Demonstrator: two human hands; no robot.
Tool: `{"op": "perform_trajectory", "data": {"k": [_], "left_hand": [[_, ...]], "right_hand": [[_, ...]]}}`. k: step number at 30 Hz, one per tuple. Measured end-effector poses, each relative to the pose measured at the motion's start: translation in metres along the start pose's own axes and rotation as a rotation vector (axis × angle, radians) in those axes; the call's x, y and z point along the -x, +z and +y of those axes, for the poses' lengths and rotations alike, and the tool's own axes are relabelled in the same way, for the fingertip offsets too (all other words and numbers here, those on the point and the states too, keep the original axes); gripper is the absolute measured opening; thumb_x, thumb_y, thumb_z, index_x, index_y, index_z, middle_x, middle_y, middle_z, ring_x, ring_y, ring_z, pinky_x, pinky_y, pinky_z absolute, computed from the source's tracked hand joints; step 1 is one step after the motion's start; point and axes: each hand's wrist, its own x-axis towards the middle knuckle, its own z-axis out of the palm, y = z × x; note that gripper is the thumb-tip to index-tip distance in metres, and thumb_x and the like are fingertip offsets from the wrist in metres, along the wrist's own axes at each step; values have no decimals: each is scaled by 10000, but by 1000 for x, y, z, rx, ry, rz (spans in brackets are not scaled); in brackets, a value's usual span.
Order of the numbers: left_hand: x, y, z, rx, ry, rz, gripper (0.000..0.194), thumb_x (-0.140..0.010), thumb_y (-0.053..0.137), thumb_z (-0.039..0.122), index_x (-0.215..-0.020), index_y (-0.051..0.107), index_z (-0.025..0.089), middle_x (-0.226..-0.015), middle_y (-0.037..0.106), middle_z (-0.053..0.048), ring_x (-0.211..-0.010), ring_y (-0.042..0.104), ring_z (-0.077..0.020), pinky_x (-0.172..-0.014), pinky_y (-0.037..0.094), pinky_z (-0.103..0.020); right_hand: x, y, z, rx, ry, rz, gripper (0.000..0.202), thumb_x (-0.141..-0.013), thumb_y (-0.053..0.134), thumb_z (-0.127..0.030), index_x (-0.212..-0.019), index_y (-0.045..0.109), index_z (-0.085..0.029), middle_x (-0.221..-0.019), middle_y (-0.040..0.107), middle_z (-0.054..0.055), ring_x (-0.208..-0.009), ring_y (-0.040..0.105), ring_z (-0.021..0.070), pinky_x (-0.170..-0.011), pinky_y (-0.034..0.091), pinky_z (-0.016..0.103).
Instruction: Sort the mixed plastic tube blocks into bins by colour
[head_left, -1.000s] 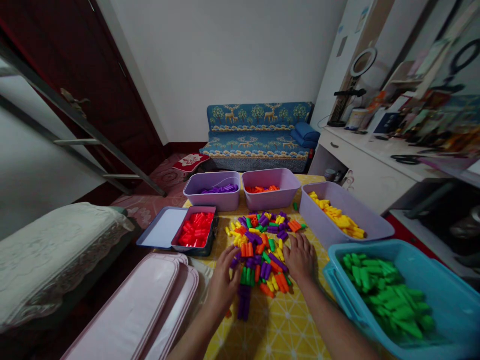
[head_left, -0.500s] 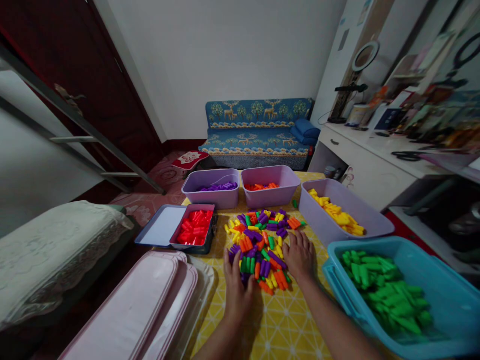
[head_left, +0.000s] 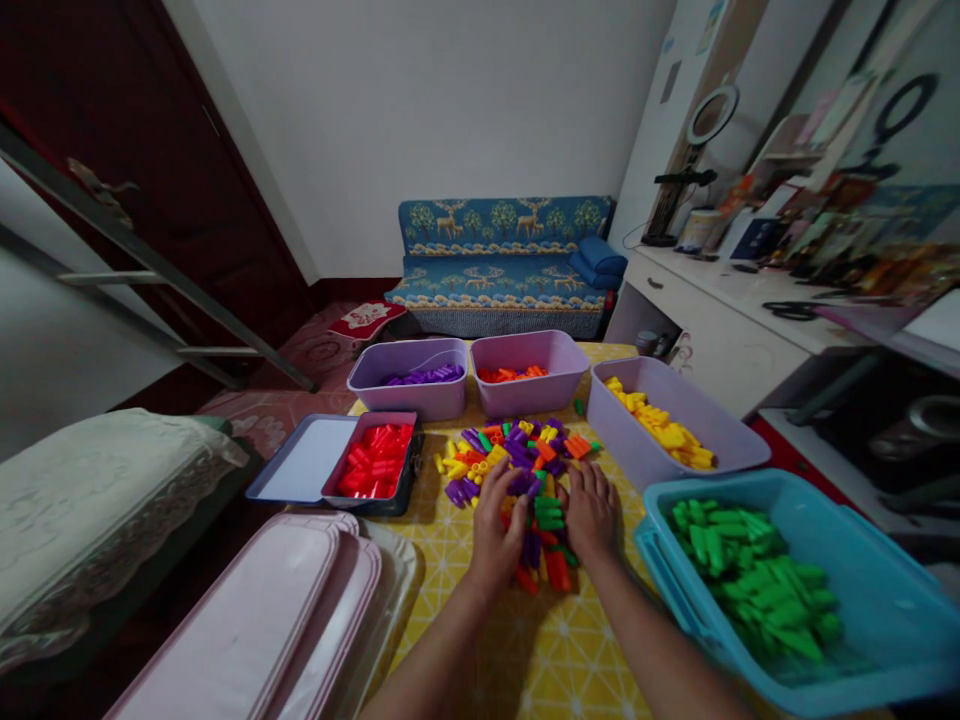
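Observation:
A loose pile of small plastic building pieces (head_left: 517, 455) in purple, yellow, orange and green lies mid-table. My left hand (head_left: 495, 530) rests over the pile's left and near side, thumb apart from the fingers, touching pieces. On the right edge of the heap, my right hand (head_left: 592, 510) lies with its fingers stretched forward. Between the two hands sit some green pieces (head_left: 548, 512), with orange pieces (head_left: 557, 570) nearer me. Neither hand is closed on a piece that I can make out. Pieces under the left palm are hidden.
Around the pile stand a tub of purple pieces (head_left: 409, 400), a tub of orange pieces (head_left: 529, 398), a tub of yellow pieces (head_left: 626, 430), a blue tub of green pieces (head_left: 885, 600) and an open case of red pieces (head_left: 330, 492). Pale pink lids (head_left: 247, 610) lie at left.
My left hand has moved right and forward over the pile, closer to my right hand. Pieces between the hands have shifted and bunched. The camera view has turned slightly right.

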Motion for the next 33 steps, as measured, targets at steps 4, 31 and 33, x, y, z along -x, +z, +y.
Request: {"op": "perform_trajectory", "data": {"k": [4, 31, 33], "left_hand": [[-5, -32, -38, -159, -32, 260, 432, -904, 425, 144, -1321, 518, 211, -1453, 461, -114, -1383, 402, -230, -1164, 322, -440], [-10, -40, -60, -713, -268, -137, 529, -914, 441, 315, -1433, 482, 220, -1617, 245, -100, -1433, 330, -337, -1133, 347, -446], [-10, -39, -62, -717, -260, -141, 520, -918, 430, 305, -1427, 492, 218, -1615, 245, -112, -1418, 356, -343, -1125, 356, -451]], "right_hand": [[0, 2, 1, 10, 5, -9, 403, -938, 421, -316, -1284, 557, -160, -1411, 519, 152, -1339, 373, 280, -1079, 275, 447], [3, 16, 7, 21, -38, 68, 371, -933, 450, -289, -1261, 576, -170, -1356, 568, 126, -1320, 411, 279, -1073, 320, 447], [2, 18, 7, 20, -34, 69, 368, -930, 454, -285, -1259, 579, -176, -1361, 565, 125, -1321, 410, 279, -1071, 321, 447]]}}
